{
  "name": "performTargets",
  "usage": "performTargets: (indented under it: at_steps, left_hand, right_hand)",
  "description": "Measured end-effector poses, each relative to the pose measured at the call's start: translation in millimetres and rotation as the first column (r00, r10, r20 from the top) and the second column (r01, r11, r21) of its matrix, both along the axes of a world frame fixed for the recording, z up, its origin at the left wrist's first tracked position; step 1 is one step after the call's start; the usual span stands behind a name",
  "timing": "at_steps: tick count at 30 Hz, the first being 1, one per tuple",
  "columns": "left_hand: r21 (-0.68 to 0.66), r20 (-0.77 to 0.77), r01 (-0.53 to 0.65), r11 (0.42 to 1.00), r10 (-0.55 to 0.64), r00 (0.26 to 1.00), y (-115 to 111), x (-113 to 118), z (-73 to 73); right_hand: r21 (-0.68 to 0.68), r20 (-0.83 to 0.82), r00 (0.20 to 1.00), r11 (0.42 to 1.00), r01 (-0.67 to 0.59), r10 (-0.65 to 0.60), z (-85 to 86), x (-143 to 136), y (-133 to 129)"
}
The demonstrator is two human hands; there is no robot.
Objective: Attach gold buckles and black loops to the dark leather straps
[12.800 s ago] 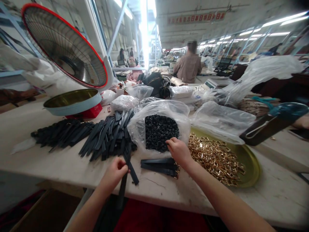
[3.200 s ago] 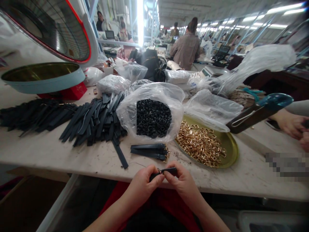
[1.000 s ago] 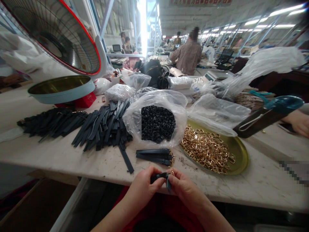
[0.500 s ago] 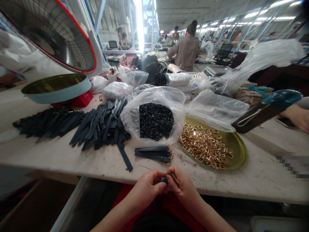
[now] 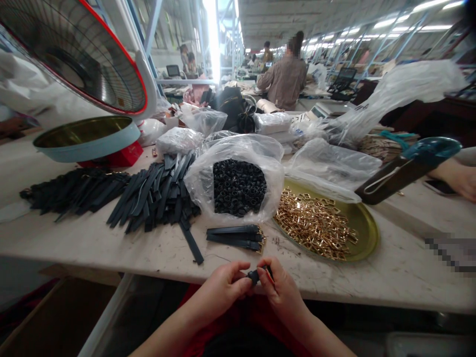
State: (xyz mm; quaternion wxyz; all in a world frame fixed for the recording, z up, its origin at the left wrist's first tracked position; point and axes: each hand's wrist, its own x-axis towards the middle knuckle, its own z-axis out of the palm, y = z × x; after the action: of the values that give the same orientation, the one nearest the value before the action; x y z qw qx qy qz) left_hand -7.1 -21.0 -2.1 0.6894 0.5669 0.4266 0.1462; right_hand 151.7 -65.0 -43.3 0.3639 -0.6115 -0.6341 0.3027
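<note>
Close to the table's front edge, my left hand (image 5: 229, 286) and my right hand (image 5: 279, 285) hold a short dark strap (image 5: 254, 276) between them. The left thumb and fingers close on its left part; the right fingers pinch its other end, where a gold buckle (image 5: 268, 274) partly shows. Much of the strap is hidden by the fingers. Just beyond lie several dark straps with gold buckles (image 5: 235, 238), side by side. Behind them an open clear plastic bag (image 5: 273, 198) holds many small black loops (image 5: 240, 187).
Loose dark straps (image 5: 150, 201) are heaped to the left. Gold buckles (image 5: 316, 225) fill much of a round tray (image 5: 368, 235) on the right, with a dark blue-ended object (image 5: 394, 176) leaning over it. A fan (image 5: 74, 59) and a scale pan (image 5: 89, 144) stand left. Another person's hand (image 5: 459, 178) is at far right.
My left fingers have loosened and drawn slightly left, so more of the strap shows between my hands. My right hand stays pinched at the buckle end. The view has shifted slightly.
</note>
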Motion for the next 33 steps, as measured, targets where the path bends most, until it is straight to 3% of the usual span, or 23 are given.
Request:
performTargets:
  at_steps: [4, 11, 13, 15, 16, 18, 20, 21, 25, 28, 30, 33]
  left_hand:
    - [-0.023, -0.137, 0.113, 0.993, -0.115, 0.984, 3.2, -2.7, -0.1]
    - [-0.044, -0.114, 0.095, 0.994, -0.1, 0.988, -2.9, 4.2, -8.5]
    - [0.019, -0.152, 0.135, 0.991, -0.131, 0.98, -0.1, 5.5, -8.1]
    - [0.201, -0.252, 0.197, 0.96, -0.144, 0.957, 7.7, 7.4, -5.6]
    - [0.337, -0.322, 0.227, 0.914, -0.115, 0.94, 13.7, 8.4, -3.6]
    - [0.588, -0.446, 0.274, 0.761, 0.022, 0.895, 29.7, 8.5, 1.3]
    - [0.721, -0.509, 0.281, 0.634, 0.209, 0.835, 49.9, 2.1, 6.3]
    - [0.751, -0.523, 0.267, 0.604, 0.298, 0.798, 60.7, -4.8, 8.2]
    - [0.796, -0.554, 0.161, 0.584, 0.595, 0.582, 96.7, -56.4, 6.4]
    - [0.797, -0.569, 0.086, 0.598, 0.694, 0.441, 105.6, -100.0, -6.1]
    - [0.782, -0.586, 0.059, 0.621, 0.7, 0.408, 104.8, -119.2, -15.4]
    - [0.776, -0.587, 0.031, 0.63, 0.702, 0.404, 106.1, -128.8, -23.4]
  right_hand:
    - [0.064, 0.067, 0.996, 0.997, 0.047, -0.052, -3.1, -2.2, -0.2]
    - [0.027, 0.065, 0.997, 0.999, -0.046, 0.044, -5.6, -5.2, -3.6]
    - [0.008, 0.016, 0.998, 0.998, -0.061, 0.061, -5.0, -4.8, -1.5]
    - [-0.003, -0.038, 0.998, 0.999, -0.05, 0.049, -2.7, -3.3, 6.7]
    - [0.003, -0.044, 0.999, 1.0, -0.031, 0.031, -1.2, -2.2, 13.6]
    - [0.065, 0.027, 1.0, 0.998, 0.014, -0.015, 1.2, 0.7, 32.0]
    - [0.193, 0.18, 0.98, 0.98, 0.055, -0.091, 0.9, 3.0, 52.6]
    - [0.26, 0.251, 0.959, 0.963, 0.063, -0.131, -0.6, 3.7, 61.9]
    - [0.396, 0.408, 0.889, 0.918, 0.032, -0.207, -12.4, 3.8, 79.2]
    - [0.42, 0.435, 0.873, 0.907, 0.02, -0.22, -18.8, 5.0, 73.0]
    - [0.424, 0.424, 0.877, 0.905, 0.031, -0.228, -18.7, 6.2, 66.6]
    - [0.427, 0.387, 0.893, 0.903, 0.046, -0.229, -13.1, 5.2, 60.5]
